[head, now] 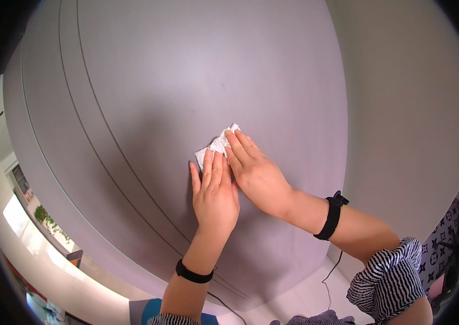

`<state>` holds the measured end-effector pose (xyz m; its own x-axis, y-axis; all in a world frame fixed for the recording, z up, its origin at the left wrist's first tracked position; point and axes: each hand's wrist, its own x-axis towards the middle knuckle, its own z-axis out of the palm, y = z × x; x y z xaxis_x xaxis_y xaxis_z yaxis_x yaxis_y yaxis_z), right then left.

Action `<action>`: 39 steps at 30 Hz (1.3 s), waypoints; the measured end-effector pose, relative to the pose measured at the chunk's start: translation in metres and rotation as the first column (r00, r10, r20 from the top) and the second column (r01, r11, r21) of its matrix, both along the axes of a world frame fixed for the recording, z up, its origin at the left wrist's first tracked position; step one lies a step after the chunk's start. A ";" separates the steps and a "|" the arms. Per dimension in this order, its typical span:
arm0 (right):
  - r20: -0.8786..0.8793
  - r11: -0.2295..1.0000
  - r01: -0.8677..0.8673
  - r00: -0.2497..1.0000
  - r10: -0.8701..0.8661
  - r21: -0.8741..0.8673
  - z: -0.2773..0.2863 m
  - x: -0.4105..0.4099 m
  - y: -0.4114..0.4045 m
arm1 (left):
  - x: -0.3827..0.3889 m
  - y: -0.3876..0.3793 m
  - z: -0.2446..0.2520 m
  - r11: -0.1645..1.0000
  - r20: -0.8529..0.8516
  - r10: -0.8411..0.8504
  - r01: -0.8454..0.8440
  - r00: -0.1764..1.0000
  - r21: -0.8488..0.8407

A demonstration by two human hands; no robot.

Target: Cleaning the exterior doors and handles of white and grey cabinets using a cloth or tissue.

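Both hands press a crumpled white tissue or cloth [220, 142] flat against a smooth grey panel [164, 73]. My left hand [216, 199] lies on its lower left part, fingers pointing up and the little finger spread out on the bare panel. Close beside it, my right hand [260, 174] slants in from the right, its fingertips on the upper right part. Much of the white piece is hidden under the fingers. A few faint marks [222, 85] show on the panel above the hands.
Two dark grooves [121, 152] curve down the panel's left side. At right it meets a plain grey wall [400, 105]. Thin black cables [332, 270] run down to the pale tiled floor [298, 294]. A green plant [46, 219] appears far left, and patterned fabric [436, 252] lower right.
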<state>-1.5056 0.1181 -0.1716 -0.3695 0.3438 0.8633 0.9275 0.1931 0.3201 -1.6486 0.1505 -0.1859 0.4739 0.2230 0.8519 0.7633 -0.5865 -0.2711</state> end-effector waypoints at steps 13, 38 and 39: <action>0.055 0.997 0.026 0.998 -0.023 -0.067 -0.005 -0.010 -0.007 | -0.013 -0.001 -0.011 1.000 -0.020 -0.019 0.019 1.000 -0.003; 0.062 0.988 -0.058 0.997 0.049 0.142 0.030 -0.019 0.005 | -0.009 -0.003 0.014 0.995 0.130 0.009 -0.021 0.991 0.096; 0.060 0.988 -0.055 0.997 0.047 0.147 0.032 -0.021 0.006 | -0.015 -0.002 0.016 0.995 0.128 0.006 -0.019 0.992 0.101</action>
<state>-1.5266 0.1246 -0.1399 -0.4330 0.1928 0.8805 0.8972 0.1861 0.4005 -1.6633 0.1485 -0.1699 0.3574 0.1369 0.9239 0.8027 -0.5508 -0.2289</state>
